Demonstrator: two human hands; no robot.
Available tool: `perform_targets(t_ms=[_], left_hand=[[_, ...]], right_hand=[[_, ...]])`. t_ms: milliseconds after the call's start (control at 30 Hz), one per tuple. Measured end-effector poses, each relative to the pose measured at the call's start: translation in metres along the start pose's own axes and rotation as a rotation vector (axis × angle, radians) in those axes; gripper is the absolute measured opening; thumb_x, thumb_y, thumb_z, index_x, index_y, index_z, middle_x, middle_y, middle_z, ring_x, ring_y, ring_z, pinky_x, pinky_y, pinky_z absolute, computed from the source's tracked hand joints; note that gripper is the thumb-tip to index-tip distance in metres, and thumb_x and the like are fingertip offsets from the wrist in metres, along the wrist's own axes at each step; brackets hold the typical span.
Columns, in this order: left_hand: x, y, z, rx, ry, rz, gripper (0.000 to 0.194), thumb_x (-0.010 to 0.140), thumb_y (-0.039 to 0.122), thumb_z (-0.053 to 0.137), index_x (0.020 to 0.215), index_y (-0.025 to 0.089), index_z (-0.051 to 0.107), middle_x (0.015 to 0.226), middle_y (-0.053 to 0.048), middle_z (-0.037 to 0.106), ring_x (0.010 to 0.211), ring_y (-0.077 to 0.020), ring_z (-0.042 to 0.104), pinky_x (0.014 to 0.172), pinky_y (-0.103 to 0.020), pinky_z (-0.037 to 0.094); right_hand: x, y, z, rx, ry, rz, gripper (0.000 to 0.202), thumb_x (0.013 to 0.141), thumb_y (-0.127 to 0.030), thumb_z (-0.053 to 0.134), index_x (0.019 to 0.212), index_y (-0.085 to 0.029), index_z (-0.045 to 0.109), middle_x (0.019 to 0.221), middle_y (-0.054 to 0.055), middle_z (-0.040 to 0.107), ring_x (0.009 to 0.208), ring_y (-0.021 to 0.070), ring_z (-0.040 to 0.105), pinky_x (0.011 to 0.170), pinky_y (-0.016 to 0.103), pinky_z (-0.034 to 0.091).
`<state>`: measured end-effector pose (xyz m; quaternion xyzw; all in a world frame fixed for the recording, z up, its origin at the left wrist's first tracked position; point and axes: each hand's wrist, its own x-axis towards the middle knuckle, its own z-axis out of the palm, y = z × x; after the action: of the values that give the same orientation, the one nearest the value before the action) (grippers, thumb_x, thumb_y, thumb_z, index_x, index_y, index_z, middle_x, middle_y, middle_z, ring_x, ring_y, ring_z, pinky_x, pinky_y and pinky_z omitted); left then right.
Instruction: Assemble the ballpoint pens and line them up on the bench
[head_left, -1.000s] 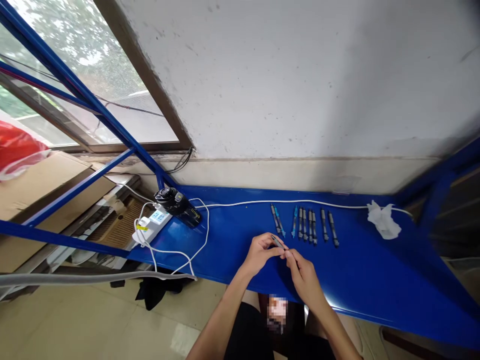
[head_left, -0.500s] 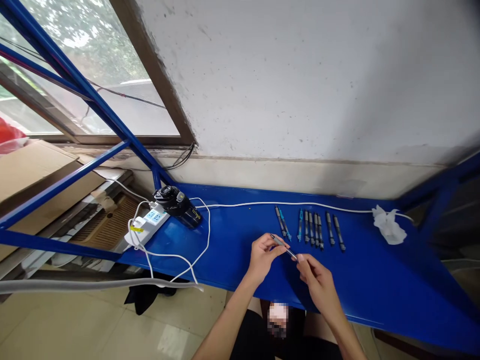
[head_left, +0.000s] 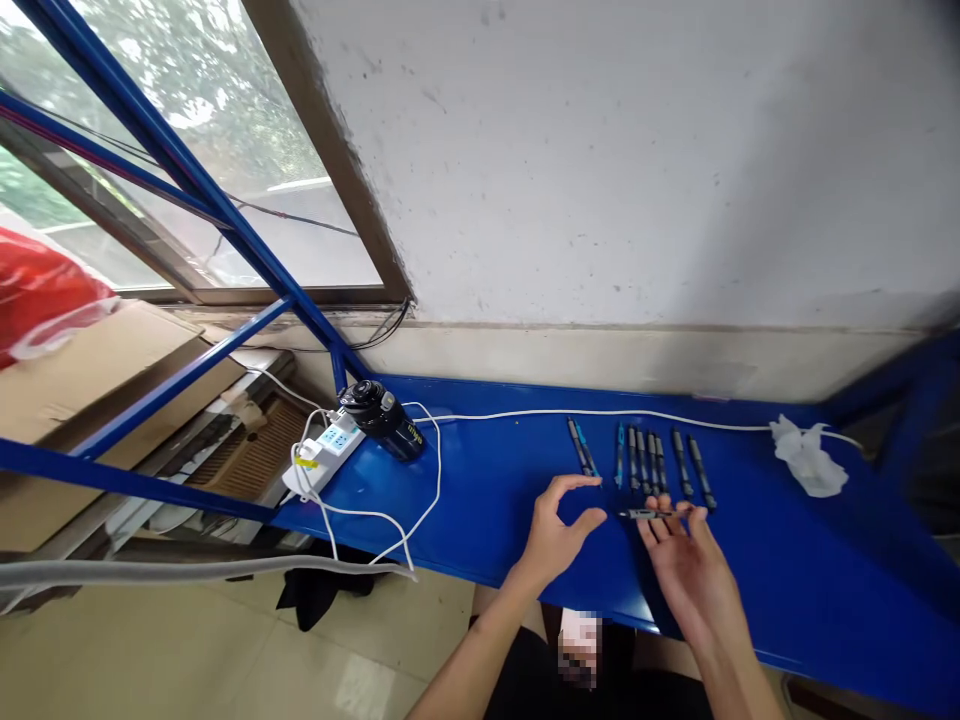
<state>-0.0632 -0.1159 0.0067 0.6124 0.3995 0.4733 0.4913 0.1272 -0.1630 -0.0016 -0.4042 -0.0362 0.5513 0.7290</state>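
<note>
My right hand point(head_left: 691, 570), palm turned up, holds a grey and dark pen point(head_left: 643, 514) by one end, and the pen points left over the blue table point(head_left: 480, 500). To the left of the pen is my left hand point(head_left: 559, 530), its thumb and fingers apart with nothing between them. Beyond my hands several pens lie side by side: a grey pen point(head_left: 579, 447) and a blue pen point(head_left: 587, 452) at the left, another blue pen point(head_left: 619, 455) with a group of dark pens point(head_left: 643, 458) beside it, and two dark pens point(head_left: 693, 470) at the right.
A black bottle point(head_left: 384, 420) lies tilted against a white power strip point(head_left: 326, 460) at the left, with looping white cable point(head_left: 439, 470). Crumpled white tissue point(head_left: 808, 458) sits at the right. A blue metal frame point(head_left: 225, 225) and cardboard box point(head_left: 112, 380) stand left.
My left hand has let go of the pen and opened. My right hand has moved right with the pen and turned palm up. The view has shifted slightly left.
</note>
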Motion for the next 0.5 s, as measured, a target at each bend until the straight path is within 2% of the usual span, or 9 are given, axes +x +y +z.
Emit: perform_targets(t_ms=[67,133,233,300,367,433,500], left_hand=[[0.0,-0.003,0.0,0.108,0.07,0.009,0.032,0.107,0.044,0.065,0.132,0.027,0.073,0.135,-0.008,0.077,0.131,-0.026,0.069,0.116,-0.044,0.053],[0.0,-0.008,0.002,0.233,0.095,0.031,0.035,0.11,0.043,0.057,0.139,0.028,0.07,0.141,-0.009,0.073,0.138,-0.026,0.065,0.12,-0.046,0.05],[0.001,-0.015,0.01,0.426,0.023,0.079,0.041,0.113,0.04,0.052,0.151,0.03,0.062,0.157,-0.008,0.064,0.153,-0.0263,0.052,0.128,-0.051,0.042],[0.001,-0.017,0.015,0.538,-0.043,0.09,0.044,0.114,0.039,0.046,0.156,0.031,0.058,0.165,-0.006,0.057,0.159,-0.0262,0.045,0.131,-0.054,0.038],[0.0,-0.019,0.018,0.619,-0.075,0.071,0.046,0.116,0.038,0.04,0.159,0.033,0.054,0.169,-0.005,0.053,0.162,-0.0258,0.041,0.131,-0.056,0.038],[0.0,-0.019,0.021,0.676,-0.089,0.05,0.047,0.116,0.038,0.036,0.161,0.034,0.052,0.171,-0.004,0.05,0.164,-0.0255,0.039,0.131,-0.056,0.037],[-0.001,-0.019,0.022,0.718,-0.092,0.038,0.048,0.117,0.038,0.034,0.161,0.035,0.052,0.171,-0.004,0.05,0.164,-0.0251,0.038,0.131,-0.057,0.038]], right_hand=[[0.003,-0.013,-0.003,0.097,-0.069,-0.007,0.034,0.088,-0.05,0.09,0.097,-0.028,0.066,0.085,-0.005,0.062,0.084,0.0141,0.064,0.08,0.033,0.061],[0.004,-0.027,-0.007,0.196,-0.134,0.019,0.033,0.094,-0.049,0.084,0.094,-0.026,0.06,0.07,-0.008,0.045,0.061,0.0108,0.048,0.059,0.027,0.053],[0.004,-0.048,-0.021,0.296,-0.149,0.098,0.041,0.098,-0.043,0.074,0.079,-0.025,0.043,0.064,-0.009,0.032,0.051,0.0099,0.032,0.045,0.026,0.038],[0.007,-0.058,-0.032,0.354,-0.115,0.115,0.045,0.093,-0.034,0.07,0.074,-0.026,0.03,0.061,-0.01,0.024,0.049,0.0102,0.023,0.042,0.028,0.034],[0.01,-0.067,-0.043,0.408,-0.086,0.099,0.046,0.082,-0.027,0.067,0.074,-0.026,0.022,0.06,-0.009,0.015,0.048,0.011,0.014,0.041,0.03,0.032],[0.013,-0.076,-0.051,0.443,-0.075,0.062,0.046,0.072,-0.024,0.063,0.075,-0.026,0.017,0.06,-0.009,0.01,0.049,0.0115,0.008,0.042,0.031,0.032],[0.014,-0.085,-0.056,0.459,-0.08,0.029,0.045,0.069,-0.023,0.061,0.075,-0.026,0.017,0.06,-0.009,0.01,0.049,0.0116,0.008,0.043,0.031,0.033]])
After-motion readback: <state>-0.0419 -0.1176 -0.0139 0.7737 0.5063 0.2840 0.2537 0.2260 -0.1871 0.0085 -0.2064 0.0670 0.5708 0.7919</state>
